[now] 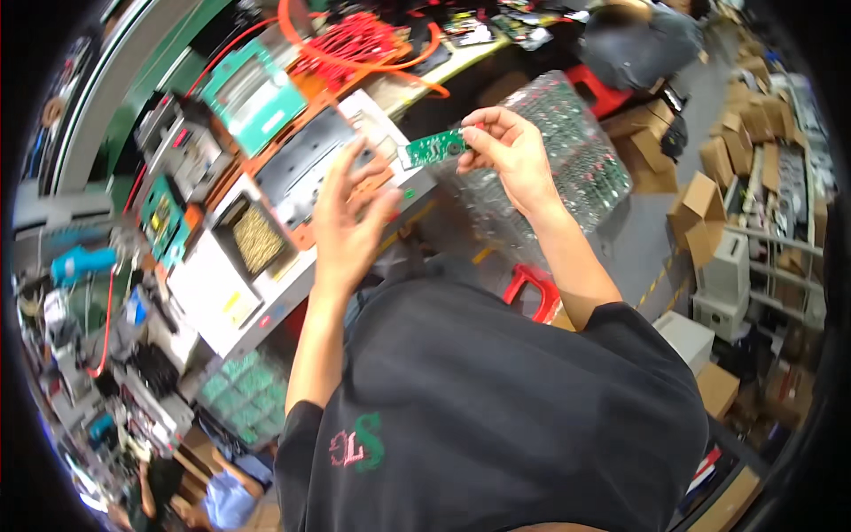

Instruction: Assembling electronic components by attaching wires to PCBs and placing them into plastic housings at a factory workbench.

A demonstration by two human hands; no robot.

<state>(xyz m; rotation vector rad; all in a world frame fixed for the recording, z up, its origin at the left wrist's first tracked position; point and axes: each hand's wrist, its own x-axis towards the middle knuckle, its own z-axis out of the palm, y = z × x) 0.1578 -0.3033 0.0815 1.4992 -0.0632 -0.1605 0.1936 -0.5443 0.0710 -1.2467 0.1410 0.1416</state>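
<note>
My right hand (510, 160) pinches one end of a small green circuit board (432, 149), held up in front of me. A dark round part sits on the board near my fingertips. My left hand (352, 222) is raised to the left of the board, fingers spread, with nothing in it. Behind the left hand lies a dark grey fixture plate (312, 161) in an orange frame on the bench. Beyond my right hand, a clear plastic-wrapped tray stack (567, 142) carries many similar green boards.
A black bin of small brass-coloured pieces (257, 239) sits on the white bench (206, 282). Further back are a teal fixture (253, 96) and a bundle of red cables (359, 46). Cardboard boxes (696, 208) stand on the right. Other people (232, 496) are at the lower left.
</note>
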